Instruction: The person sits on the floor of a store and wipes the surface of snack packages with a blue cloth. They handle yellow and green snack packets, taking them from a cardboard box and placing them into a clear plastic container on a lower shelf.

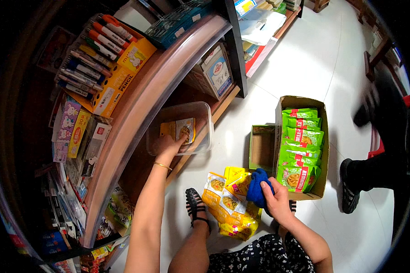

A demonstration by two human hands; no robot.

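My left hand (171, 145) reaches into a clear plastic bin (207, 126) on the lower shelf. It grips a yellow food packet (186, 128) there, with a finger lying across the packet's front. In my right hand (280, 201) is a bunched blue cloth (258, 187). Just left of the cloth, several yellow food packets (222, 201) are heaped near my feet, overlapping one another. An open cardboard carton (324, 136) stands beyond my right hand, with green food packets (300, 153) in a row inside it.
A smaller open green carton (262, 150) sits against the large one. The upper shelf's curved edge (150, 95) runs above my left arm, with a yellow box of mechanical pencils (112, 88) on it. At right stands another person, one sandalled foot (349, 187) near the carton.
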